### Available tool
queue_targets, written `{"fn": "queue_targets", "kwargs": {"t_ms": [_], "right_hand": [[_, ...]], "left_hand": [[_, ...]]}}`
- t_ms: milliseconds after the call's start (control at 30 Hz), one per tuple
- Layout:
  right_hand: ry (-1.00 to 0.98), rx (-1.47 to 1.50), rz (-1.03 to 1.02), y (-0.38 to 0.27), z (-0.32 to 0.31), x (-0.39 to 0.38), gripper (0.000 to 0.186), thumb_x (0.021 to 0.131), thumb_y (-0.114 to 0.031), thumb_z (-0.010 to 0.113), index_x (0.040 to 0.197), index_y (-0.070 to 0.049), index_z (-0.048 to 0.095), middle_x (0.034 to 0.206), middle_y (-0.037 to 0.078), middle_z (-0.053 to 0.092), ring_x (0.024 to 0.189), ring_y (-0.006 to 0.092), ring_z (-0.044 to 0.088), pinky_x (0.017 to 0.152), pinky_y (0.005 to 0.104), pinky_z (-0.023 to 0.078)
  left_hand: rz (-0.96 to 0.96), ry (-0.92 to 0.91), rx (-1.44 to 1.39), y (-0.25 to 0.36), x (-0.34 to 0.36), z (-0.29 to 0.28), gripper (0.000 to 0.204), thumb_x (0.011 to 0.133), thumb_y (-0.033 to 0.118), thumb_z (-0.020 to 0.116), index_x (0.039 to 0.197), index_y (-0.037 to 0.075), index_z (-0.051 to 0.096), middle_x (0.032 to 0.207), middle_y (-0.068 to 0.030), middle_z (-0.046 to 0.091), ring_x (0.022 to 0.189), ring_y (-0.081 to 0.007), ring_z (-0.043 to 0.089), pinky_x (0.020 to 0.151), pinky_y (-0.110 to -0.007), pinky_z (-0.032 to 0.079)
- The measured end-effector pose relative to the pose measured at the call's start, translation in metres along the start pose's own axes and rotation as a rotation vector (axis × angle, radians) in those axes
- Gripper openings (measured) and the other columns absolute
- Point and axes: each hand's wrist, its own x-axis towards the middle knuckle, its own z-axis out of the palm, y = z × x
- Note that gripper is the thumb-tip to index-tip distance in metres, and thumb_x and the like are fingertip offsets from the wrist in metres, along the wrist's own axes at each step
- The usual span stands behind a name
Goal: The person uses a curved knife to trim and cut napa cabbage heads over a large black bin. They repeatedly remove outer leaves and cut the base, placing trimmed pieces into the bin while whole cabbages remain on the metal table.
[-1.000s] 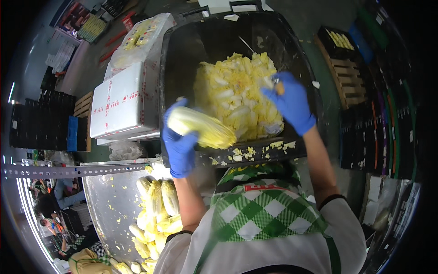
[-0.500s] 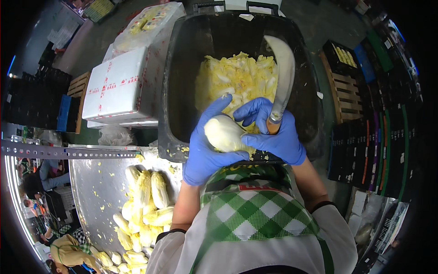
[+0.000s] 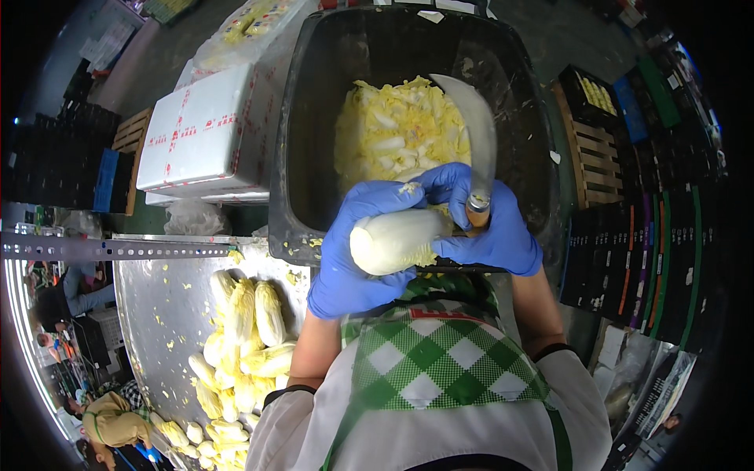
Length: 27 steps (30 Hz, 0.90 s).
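Observation:
My left hand [image 3: 338, 263], in a blue glove, is closed around a pale napa cabbage [image 3: 397, 242], its white stem end facing left. My blue-gloved right hand [image 3: 503, 235] grips a wooden-handled curved knife [image 3: 479, 133], blade pointing away from me, while its fingers also touch the cabbage's right part. Both hands are over the near edge of a large black bin [image 3: 284, 133], which holds a heap of yellow leaf trimmings [image 3: 389, 125].
At left, white boxes [image 3: 192, 133] stand above a metal table [image 3: 157, 298] bearing several cabbages [image 3: 267, 314]. Co-workers [image 3: 110, 424] are at lower left. Right are wooden pallets [image 3: 589, 157] and stacked dark crates [image 3: 613, 267]. A perforated metal bar [image 3: 118, 250] crosses the left.
My hands, apart a second ago, have come together. The cabbage has turned and moved rightward between them. The knife blade, barely visible earlier, now shows broadly above my right hand.

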Motion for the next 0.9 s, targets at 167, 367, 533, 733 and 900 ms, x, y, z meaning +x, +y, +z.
{"fn": "queue_targets", "kwargs": {"t_ms": [167, 367, 533, 733, 900], "right_hand": [[0.051, 0.247, 0.121, 0.003, 0.005, -0.006, 0.028, 0.078, -0.009, 0.081, 0.094, 0.0, 0.061, 0.103, 0.01, 0.065, 0.091, 0.0133, 0.059, 0.085, 0.0303, 0.049], [0.243, 0.262, 0.134, -0.01, -0.001, -0.005, 0.023, 0.085, -0.002, 0.07, 0.074, -0.003, 0.05, 0.099, 0.014, 0.066, 0.097, 0.0203, 0.064, 0.086, 0.0333, 0.051], [0.199, 0.245, 0.111, -0.019, -0.005, -0.009, 0.03, 0.076, -0.003, 0.079, 0.074, -0.006, 0.049, 0.101, 0.014, 0.065, 0.095, 0.0189, 0.064, 0.085, 0.0329, 0.052], [0.213, -0.05, 0.005, -0.011, 0.01, -0.015, 0.031, 0.071, -0.005, 0.085, 0.086, -0.002, 0.057, 0.099, 0.006, 0.065, 0.085, 0.0111, 0.059, 0.076, 0.0268, 0.049], [0.199, -0.09, 0.019, -0.012, 0.01, -0.015, 0.033, 0.072, -0.003, 0.083, 0.098, -0.004, 0.064, 0.094, 0.005, 0.064, 0.078, 0.0109, 0.059, 0.07, 0.026, 0.048]], "left_hand": [[-0.208, 0.122, -0.287, 0.007, 0.003, 0.006, 0.081, 0.059, 0.007, 0.088, 0.13, -0.003, 0.05, 0.125, -0.0143, 0.06, 0.113, -0.0251, 0.061, 0.098, -0.039, 0.05], [-0.294, 0.363, -0.531, 0.004, 0.008, 0.01, 0.088, 0.054, 0.021, 0.091, 0.128, -0.003, 0.05, 0.119, -0.0158, 0.063, 0.107, -0.0245, 0.064, 0.095, -0.039, 0.053], [-0.31, 0.425, -0.652, 0.002, 0.008, 0.008, 0.089, 0.058, 0.022, 0.082, 0.135, -0.004, 0.046, 0.129, -0.0159, 0.058, 0.112, -0.0273, 0.062, 0.101, -0.041, 0.05], [-0.365, 0.416, -0.756, -0.005, 0.009, 0.018, 0.09, 0.067, 0.023, 0.078, 0.143, -0.004, 0.038, 0.139, -0.0184, 0.049, 0.129, -0.0321, 0.05, 0.11, -0.044, 0.042], [-0.361, 0.395, -0.863, -0.012, 0.006, 0.022, 0.093, 0.068, 0.028, 0.084, 0.142, -0.005, 0.039, 0.136, -0.0203, 0.052, 0.129, -0.0336, 0.051, 0.109, -0.044, 0.042]]}}
